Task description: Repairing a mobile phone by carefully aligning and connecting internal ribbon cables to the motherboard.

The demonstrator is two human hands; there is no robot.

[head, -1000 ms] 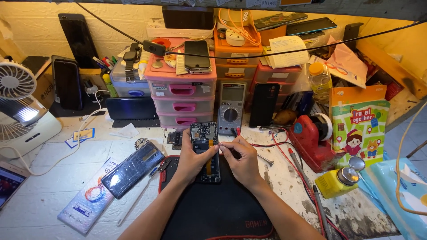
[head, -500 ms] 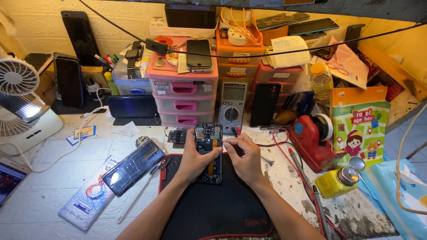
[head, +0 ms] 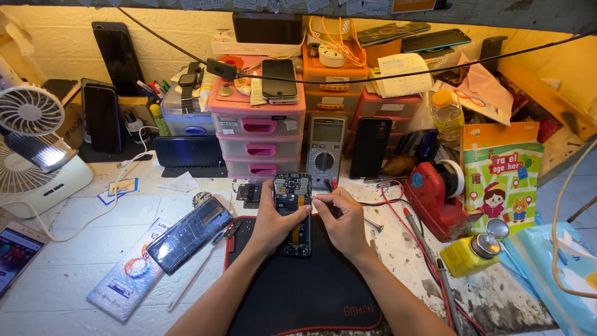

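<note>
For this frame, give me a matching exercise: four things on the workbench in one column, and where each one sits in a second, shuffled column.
Things:
1. opened phone
2. multimeter
3. tape dispenser
4. white fan

Places:
A. far left edge of the bench
B. on the black mat, under the left hand and right hand
C. right of the hands, red, beside the yellow bottle
D. standing behind the phone, next to the pink drawers

Pairs: 1-B, 2-D, 3-C, 4-A

pink drawer unit [head: 258, 134], grey multimeter [head: 325, 149]; white fan [head: 31, 130], red tape dispenser [head: 438, 199]
</note>
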